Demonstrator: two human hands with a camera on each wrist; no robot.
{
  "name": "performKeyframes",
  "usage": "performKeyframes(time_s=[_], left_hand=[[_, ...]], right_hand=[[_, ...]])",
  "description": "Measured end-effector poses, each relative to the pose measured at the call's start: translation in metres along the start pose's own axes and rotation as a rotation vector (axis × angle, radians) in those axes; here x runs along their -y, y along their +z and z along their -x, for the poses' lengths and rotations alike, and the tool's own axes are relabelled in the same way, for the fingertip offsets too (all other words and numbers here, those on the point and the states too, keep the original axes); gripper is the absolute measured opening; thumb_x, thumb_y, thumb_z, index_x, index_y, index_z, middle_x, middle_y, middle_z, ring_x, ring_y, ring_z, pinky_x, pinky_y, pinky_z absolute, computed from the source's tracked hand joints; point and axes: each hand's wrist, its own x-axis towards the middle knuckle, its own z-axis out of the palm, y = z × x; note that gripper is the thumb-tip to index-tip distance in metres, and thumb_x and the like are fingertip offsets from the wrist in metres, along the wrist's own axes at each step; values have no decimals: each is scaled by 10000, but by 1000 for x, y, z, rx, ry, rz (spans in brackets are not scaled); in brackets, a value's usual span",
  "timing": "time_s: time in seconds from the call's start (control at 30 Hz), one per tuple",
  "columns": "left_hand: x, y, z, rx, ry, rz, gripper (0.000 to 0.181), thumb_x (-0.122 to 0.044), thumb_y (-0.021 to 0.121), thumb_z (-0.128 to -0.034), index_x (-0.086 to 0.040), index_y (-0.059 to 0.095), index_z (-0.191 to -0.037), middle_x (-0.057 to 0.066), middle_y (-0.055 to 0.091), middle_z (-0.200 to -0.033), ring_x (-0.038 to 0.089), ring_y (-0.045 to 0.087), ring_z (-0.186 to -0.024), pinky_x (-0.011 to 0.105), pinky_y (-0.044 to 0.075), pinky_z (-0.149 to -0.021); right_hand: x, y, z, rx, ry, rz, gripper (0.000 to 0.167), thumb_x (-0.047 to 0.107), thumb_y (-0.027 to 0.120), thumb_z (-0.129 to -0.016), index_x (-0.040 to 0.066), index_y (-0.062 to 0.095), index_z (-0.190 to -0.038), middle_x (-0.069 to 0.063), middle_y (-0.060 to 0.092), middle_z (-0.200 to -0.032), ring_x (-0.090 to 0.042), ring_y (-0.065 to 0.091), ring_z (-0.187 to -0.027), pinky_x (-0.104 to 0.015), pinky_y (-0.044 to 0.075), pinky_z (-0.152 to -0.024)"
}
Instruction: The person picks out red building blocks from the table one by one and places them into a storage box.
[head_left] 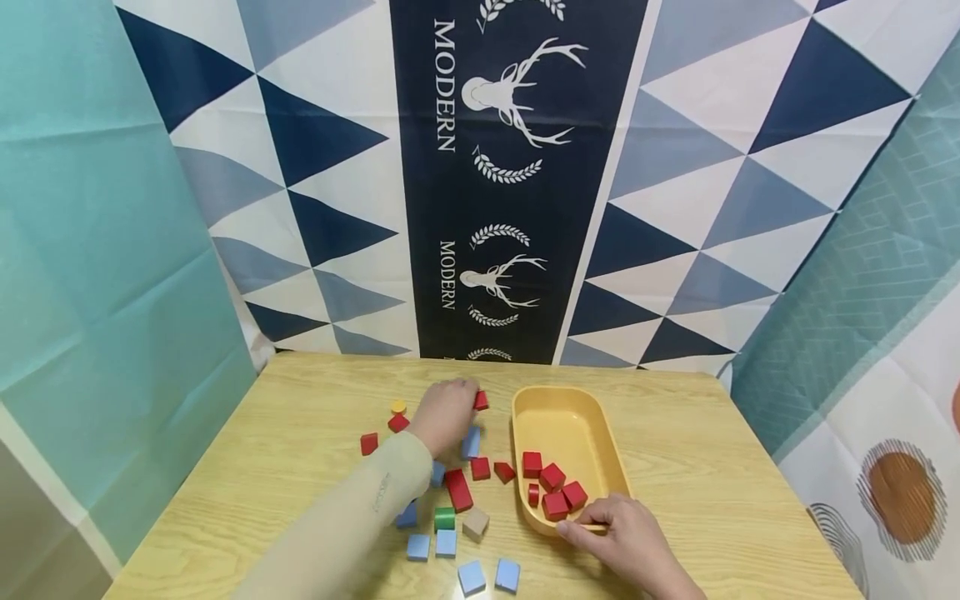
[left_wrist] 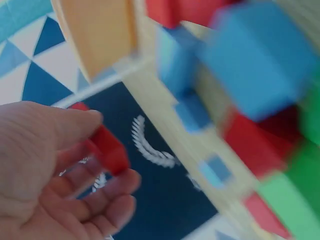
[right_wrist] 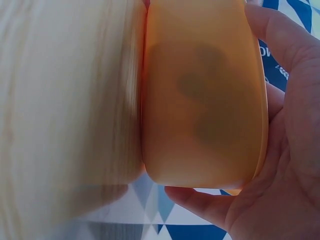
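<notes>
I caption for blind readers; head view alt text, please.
A person's left hand holds a red block while the right hand grips the near end of a yellow tray holding red blocks. Blue blocks and loose red blocks lie on the wooden table.

A pale wood-grain worktop (head_left: 675,433) runs back to a patterned cloth (head_left: 322,183) of white, navy and grey-blue triangles, split by a navy band (head_left: 510,196) bearing white deer heads and "MODERN"; creased teal cloth (head_left: 105,267) hangs at left; teal-and-white fabric (head_left: 855,350) with a brown disc (head_left: 896,492) hangs at right.
</notes>
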Motion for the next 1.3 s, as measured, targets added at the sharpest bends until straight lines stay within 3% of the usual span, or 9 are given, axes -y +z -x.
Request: performKeyframes(time_s=[0.17,0.27,0.4,0.53,0.77,1.13,1.3], left_hand=[[-43,8,-27,-9,102,60,301,-296,699,-1045,-120,669,-1288,42,753,-1229,220,715,-1168,405,547,-1109],[-65,25,-37,-4,143,103,297,-327,691,-1047,-152,672,-1286,7,750,-1213,186,707,-1129,379,540,-1097],[-80,52,-41,-2,164,165,278,-344,700,-1037,-176,673,-1257,-33,747,-1173,155,696,-1083,362,523,-1079],[-84,63,-42,-8,132,221,277,-345,698,-1038,-174,649,-1251,-29,729,-1182,162,680,-1109,351,500,-1101],[-85,62,-40,37,100,203,330,-322,714,-1035,-171,657,-1323,-24,731,-1287,166,678,-1213,342,463,-1170],[-83,65,-42,64,138,107,172,-349,702,-1042,-197,708,-1122,-47,726,-1081,133,664,-1032,309,488,-1081],[-79,57,-39,47,166,62,295,-440,666,-1051,-171,701,-1166,-11,714,-1151,171,643,-1140,318,499,-1117]], right_hand=[[-1,-1,0,-7,-5,4,307,579,816,-888,425,710,-645,269,641,-725,79,491,-730,-204,436,-671],[-2,-1,1,-15,-16,-1,291,573,820,-887,414,724,-663,263,646,-734,81,498,-736,-207,441,-669],[-2,2,2,-5,-16,-11,274,562,822,-890,403,742,-682,262,658,-741,83,509,-745,-210,450,-674],[-3,2,1,0,-1,-13,266,570,821,-887,413,741,-687,262,663,-758,84,519,-763,-215,466,-698],[-3,1,2,-49,-70,0,252,537,833,-886,427,737,-681,278,669,-759,53,558,-765,-224,461,-674],[-1,1,0,-45,-42,-1,252,547,844,-870,420,735,-682,263,672,-769,83,520,-768,-219,461,-685],[0,1,2,-41,-55,0,257,537,847,-872,411,731,-680,254,658,-753,79,509,-752,-215,439,-662]])
